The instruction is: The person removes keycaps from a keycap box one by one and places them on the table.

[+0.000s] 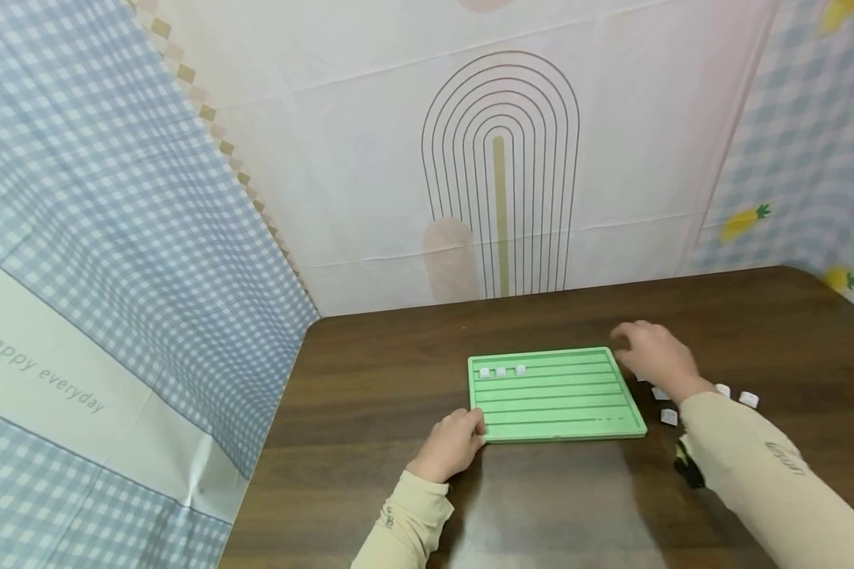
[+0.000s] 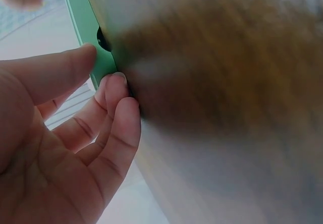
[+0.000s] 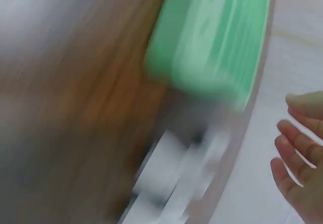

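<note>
A light green ridged board point(image 1: 551, 405) lies on the brown table, with three small white cubes point(image 1: 501, 371) in a row in its top left groove. At the board's near left corner, my left hand point(image 1: 450, 444) pinches the edge; the left wrist view has the thumb point(image 2: 75, 62) on the green rim and the fingers curled against it. My right hand point(image 1: 656, 357) is raised just off the board's right edge. Its fingers point(image 3: 298, 148) are loosely bent and hold nothing. Several loose white cubes point(image 1: 669, 416) lie under and beside that hand and wrist, some partly hidden.
The brown table point(image 1: 370, 379) runs back to a patterned cloth point(image 1: 370, 174) hanging behind it. A blue checked cloth point(image 1: 149, 197) hangs at the left. Beneath the right forearm, a small black and yellow item point(image 1: 689, 465) is partly visible.
</note>
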`<act>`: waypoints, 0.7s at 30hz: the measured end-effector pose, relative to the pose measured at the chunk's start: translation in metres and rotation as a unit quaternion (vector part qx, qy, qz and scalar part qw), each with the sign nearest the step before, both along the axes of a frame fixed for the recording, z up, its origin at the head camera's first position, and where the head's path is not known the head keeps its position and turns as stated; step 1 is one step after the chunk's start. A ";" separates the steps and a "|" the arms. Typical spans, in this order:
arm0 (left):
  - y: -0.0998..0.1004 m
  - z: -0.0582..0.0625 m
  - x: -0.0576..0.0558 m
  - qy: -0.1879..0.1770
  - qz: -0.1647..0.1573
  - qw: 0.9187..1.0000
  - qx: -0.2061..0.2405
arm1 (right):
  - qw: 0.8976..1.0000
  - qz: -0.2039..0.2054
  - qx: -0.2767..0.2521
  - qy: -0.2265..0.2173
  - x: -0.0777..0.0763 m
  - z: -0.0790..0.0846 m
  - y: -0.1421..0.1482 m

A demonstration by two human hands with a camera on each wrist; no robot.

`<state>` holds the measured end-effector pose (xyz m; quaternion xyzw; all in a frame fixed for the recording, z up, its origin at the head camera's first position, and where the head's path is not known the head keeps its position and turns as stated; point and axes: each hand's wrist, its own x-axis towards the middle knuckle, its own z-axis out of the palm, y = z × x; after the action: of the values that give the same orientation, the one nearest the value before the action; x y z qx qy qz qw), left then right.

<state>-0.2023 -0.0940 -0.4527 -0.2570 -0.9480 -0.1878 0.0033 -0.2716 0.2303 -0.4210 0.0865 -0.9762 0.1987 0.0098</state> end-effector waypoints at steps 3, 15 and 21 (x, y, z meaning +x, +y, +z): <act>0.001 0.002 0.000 -0.005 0.000 1.000 -0.001 | 0.999 0.039 -0.005 0.019 -0.007 -0.001 -0.037; 0.006 -0.001 0.003 0.008 -0.004 1.000 -0.018 | 0.992 0.091 0.076 0.049 -0.013 -0.032 -0.124; 0.003 -0.001 0.002 0.008 -0.003 1.000 -0.017 | 0.991 0.092 0.071 0.066 -0.014 -0.031 -0.127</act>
<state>-0.2001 -0.0906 -0.4541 -0.2609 -0.9504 -0.1692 0.0062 -0.2859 0.1034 -0.4519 0.1896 -0.9729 0.1224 0.0497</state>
